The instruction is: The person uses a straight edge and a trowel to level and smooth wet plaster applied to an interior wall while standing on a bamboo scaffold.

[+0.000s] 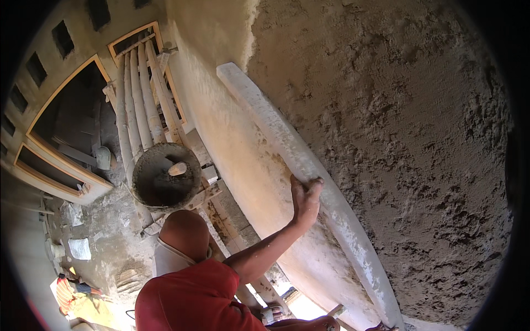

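Note:
Neither of my hands can be made out. A co-worker in a red shirt [187, 303] is close in front of me, seen from above. The co-worker's hand [306, 201] grips the edge of a long pale straightedge board [270, 129], with the arm stretched out. The board lies slantwise along the wall, where rough wet plaster [397, 127] meets a smoother tan surface [243, 160]. At the board's lower end a few dark fingers [382, 327] show at the picture's edge; whose they are is unclear.
A round pan of mortar [165, 185] with a float-like tool [178, 169] in it rests by scaffold poles [135, 105]. Planks [223, 223] run beside the wall. Far below, a bucket [103, 158] stands near a framed opening; another person [66, 292] is at lower left.

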`<state>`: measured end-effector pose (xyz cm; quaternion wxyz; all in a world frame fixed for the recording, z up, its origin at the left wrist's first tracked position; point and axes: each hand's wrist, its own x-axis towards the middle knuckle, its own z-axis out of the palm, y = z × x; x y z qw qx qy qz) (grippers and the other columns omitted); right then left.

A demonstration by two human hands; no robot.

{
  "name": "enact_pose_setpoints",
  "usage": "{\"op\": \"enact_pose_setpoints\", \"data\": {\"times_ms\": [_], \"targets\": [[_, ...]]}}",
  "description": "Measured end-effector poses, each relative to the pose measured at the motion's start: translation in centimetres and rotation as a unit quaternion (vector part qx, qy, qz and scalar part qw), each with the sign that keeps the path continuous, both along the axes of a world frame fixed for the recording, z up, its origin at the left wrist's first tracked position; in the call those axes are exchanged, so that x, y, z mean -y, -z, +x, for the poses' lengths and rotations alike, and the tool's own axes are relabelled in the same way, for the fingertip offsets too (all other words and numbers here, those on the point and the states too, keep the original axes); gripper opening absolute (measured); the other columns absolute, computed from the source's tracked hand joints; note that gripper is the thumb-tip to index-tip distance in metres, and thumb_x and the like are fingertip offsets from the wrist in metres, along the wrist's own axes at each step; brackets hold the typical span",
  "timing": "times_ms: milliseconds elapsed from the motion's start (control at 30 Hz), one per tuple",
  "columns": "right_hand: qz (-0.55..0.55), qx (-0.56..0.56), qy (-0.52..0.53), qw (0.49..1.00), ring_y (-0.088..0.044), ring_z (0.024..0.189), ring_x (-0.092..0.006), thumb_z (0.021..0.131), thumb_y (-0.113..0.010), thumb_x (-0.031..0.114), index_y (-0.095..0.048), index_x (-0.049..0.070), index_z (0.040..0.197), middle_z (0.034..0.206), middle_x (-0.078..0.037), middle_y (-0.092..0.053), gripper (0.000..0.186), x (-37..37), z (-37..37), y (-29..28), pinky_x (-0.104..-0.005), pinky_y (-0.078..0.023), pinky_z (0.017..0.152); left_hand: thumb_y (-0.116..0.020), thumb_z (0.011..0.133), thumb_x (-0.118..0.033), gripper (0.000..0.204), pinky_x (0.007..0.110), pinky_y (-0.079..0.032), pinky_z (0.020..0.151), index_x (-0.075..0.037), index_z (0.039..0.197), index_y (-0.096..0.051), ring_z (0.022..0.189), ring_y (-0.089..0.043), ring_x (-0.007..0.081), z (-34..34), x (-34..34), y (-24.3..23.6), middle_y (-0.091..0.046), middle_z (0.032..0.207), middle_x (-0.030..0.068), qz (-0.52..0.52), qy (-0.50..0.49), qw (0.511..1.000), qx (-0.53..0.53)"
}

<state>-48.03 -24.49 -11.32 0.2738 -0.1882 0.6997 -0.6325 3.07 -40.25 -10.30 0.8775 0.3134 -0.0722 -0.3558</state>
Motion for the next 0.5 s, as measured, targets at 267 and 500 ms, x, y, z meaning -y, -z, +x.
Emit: {"op": "enact_pose_setpoints", "data": {"times_ms": [267, 500], "targets": [[0.196, -0.503, 0.029, 0.841, -0.047, 0.067, -0.0271, 0.074, -0.061, 0.033, -0.042, 0.018, 0.124, 0.079, -0.012, -0.048, 0.056, -4.1, -1.6, 0.9, -0.0365, -0.042, 0.06, -0.055, 0.076, -0.01, 0.048, 0.029, -0.039, 0.076, 0.003, 0.114, -0.03, 0.084, -0.043, 0.0161, 0.6, -0.4, -1.4, -0.044, 0.098, 0.0103, -0.017, -0.007, 0.999, 0.027], [0.094, -0.789, 0.055, 0.604, -0.053, 0.082, -0.0339, 0.076, -0.06, 0.041, -0.049, 0.011, 0.114, 0.093, -0.02, -0.054, 0.05, -1.9, 4.5, -3.9, -0.0444, -0.043, 0.069, -0.055, 0.076, -0.01, 0.046, 0.031, -0.04, 0.077, 0.005, 0.112, -0.032, 0.086, -0.044, 0.0174, 0.1, 0.6, -2.5, -0.045, 0.099, 0.0119, -0.015, -0.026, 0.999, 0.038]]}}
